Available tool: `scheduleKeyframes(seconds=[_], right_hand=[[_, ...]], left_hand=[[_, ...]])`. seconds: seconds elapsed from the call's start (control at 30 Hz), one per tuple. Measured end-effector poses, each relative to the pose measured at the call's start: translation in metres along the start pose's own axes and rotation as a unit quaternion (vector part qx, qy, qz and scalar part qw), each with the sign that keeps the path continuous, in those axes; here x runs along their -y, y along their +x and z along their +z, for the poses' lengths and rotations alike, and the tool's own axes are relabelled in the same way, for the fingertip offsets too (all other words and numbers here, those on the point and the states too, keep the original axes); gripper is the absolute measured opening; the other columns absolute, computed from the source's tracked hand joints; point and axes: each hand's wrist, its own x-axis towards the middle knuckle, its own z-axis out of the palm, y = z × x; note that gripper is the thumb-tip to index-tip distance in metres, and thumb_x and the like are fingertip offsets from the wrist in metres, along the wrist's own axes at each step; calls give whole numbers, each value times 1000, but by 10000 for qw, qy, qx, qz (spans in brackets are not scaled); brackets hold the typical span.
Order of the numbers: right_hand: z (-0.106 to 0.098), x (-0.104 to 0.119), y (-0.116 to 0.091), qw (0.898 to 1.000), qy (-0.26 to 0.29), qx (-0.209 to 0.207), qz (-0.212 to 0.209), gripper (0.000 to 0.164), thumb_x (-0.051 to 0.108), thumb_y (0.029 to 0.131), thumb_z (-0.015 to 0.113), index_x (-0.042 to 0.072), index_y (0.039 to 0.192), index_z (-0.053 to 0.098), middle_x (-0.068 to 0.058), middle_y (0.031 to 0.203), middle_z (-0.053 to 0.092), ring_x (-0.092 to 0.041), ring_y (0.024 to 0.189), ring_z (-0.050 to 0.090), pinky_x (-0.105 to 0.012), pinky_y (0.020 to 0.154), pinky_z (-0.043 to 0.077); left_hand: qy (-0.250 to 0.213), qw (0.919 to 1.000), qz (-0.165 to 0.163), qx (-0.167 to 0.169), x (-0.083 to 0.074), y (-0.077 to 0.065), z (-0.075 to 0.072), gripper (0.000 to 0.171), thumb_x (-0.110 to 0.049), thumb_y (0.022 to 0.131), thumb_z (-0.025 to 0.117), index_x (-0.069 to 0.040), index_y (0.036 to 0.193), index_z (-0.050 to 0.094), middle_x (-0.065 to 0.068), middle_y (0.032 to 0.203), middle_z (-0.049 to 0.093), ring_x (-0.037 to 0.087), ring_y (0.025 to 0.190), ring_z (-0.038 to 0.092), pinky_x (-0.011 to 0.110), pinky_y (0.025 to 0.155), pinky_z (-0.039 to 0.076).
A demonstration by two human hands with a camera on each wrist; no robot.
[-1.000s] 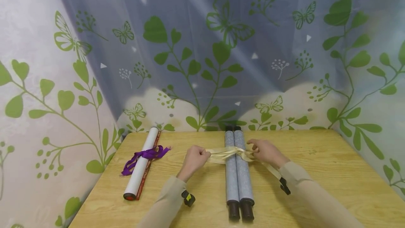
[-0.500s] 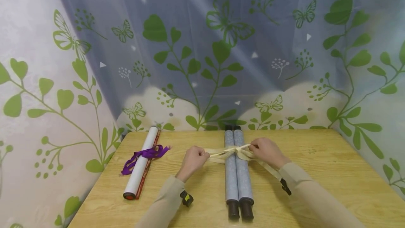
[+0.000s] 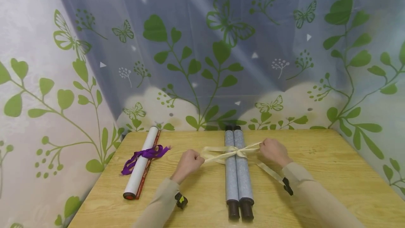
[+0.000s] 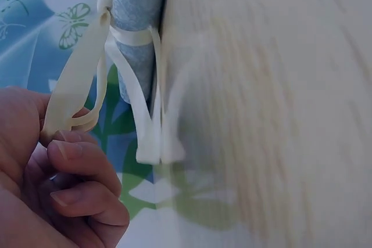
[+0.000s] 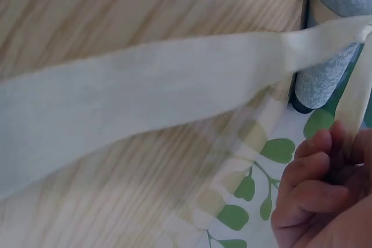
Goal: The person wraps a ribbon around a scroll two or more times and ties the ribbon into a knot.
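Two blue-grey scrolls (image 3: 232, 178) with dark end knobs lie side by side on the table, a cream ribbon (image 3: 218, 157) wrapped round their upper part and knotted on top. To the left of the scrolls, my left hand (image 3: 188, 164) pinches a loop of that ribbon between thumb and forefinger, as the left wrist view shows. My right hand (image 3: 275, 151), on the other side, grips another part of the ribbon and draws it out taut from the knot. One loose ribbon tail (image 5: 145, 85) hangs below the right hand and runs across the right wrist view.
A white scroll (image 3: 140, 166) with a red patterned edge lies at the table's left, tied with a purple ribbon (image 3: 148, 153). Behind the wooden table (image 3: 316, 178) hangs a blue curtain (image 3: 190, 27) with green leaves and butterflies.
Both hands have moved apart, the left leftward and slightly down, the right to the right. The right fingers have closed on the ribbon, and its loops are drawn out narrower around the knot.
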Motion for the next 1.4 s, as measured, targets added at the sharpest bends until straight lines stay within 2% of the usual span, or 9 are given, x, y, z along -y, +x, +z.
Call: scheduleKeyframes(seconds=[0.27, 0.43, 0.6, 0.8, 0.93, 1.07, 1.23, 1.3, 1.4], right_hand=[[-1, -1, 1, 9979, 196, 417, 460, 36, 26, 98, 30, 14, 66, 42, -1, 61, 40, -13, 53, 32, -30, 49, 30], [-1, -1, 1, 9955, 222, 672, 625, 31, 26, 97, 30, 12, 72, 44, -5, 67, 40, -15, 58, 33, -31, 53, 30], [-2, -2, 2, 9946, 266, 759, 657, 28, 25, 94, 32, 12, 73, 44, -5, 69, 40, -15, 59, 32, -31, 55, 29], [-2, -4, 3, 9938, 228, 807, 736, 27, 24, 93, 32, 13, 70, 41, -4, 68, 39, -14, 58, 28, -30, 53, 27], [-1, -7, 2, 9935, 565, 898, 423, 29, 21, 91, 34, 13, 64, 42, -2, 61, 40, -14, 53, 29, -28, 50, 29], [-1, -12, 1, 9843, 1330, 1119, 295, 37, 17, 91, 38, 12, 55, 45, 4, 49, 39, -9, 41, 28, -22, 41, 28], [-3, -15, -1, 9736, 1933, 1168, 322, 34, 14, 92, 44, 4, 63, 57, 3, 50, 48, -7, 40, 36, -20, 39, 31], [-5, -13, -1, 9712, 2063, 1157, 300, 30, 12, 93, 45, -3, 72, 60, 0, 53, 52, -9, 43, 40, -21, 41, 34], [-9, -10, -3, 9664, 2277, 1133, 361, 30, 10, 94, 43, -11, 104, 61, -8, 67, 61, -13, 51, 49, -26, 46, 40]], left_hand=[[325, 9994, 43, 138, 11, -4, -4, 46, -9, 85, 58, -18, 47, 33, -10, 43, 27, 5, 41, 23, 21, 44, 25], [336, 9990, -78, 270, 13, -7, -6, 46, -9, 84, 59, -18, 47, 34, -11, 42, 28, 4, 40, 23, 21, 41, 23], [390, 9980, -200, 453, 12, -6, -9, 47, -9, 85, 60, -19, 47, 34, -11, 43, 28, 5, 40, 26, 20, 41, 23], [511, 9970, -146, 561, 10, -5, -14, 48, -10, 85, 61, -20, 48, 32, -12, 45, 26, 5, 42, 24, 20, 43, 23], [628, 9967, -191, 482, 12, -3, -19, 48, -14, 86, 61, -21, 47, 33, -12, 44, 27, 5, 42, 24, 20, 43, 24], [243, 9984, -427, 290, 14, -1, -26, 44, -22, 94, 60, -16, 54, 43, -7, 47, 37, 8, 43, 32, 23, 45, 31], [-318, 9979, -559, 78, 15, 5, -29, 29, -26, 100, 55, -8, 78, 56, 5, 56, 56, 17, 48, 51, 27, 52, 41], [-570, 9966, -581, 94, 14, 8, -28, 25, -25, 101, 53, -4, 88, 58, 12, 63, 61, 23, 54, 59, 27, 52, 43], [-1017, 9928, -612, 154, 12, 11, -25, 25, -21, 102, 51, 1, 107, 61, 18, 80, 66, 31, 69, 66, 31, 56, 49]])
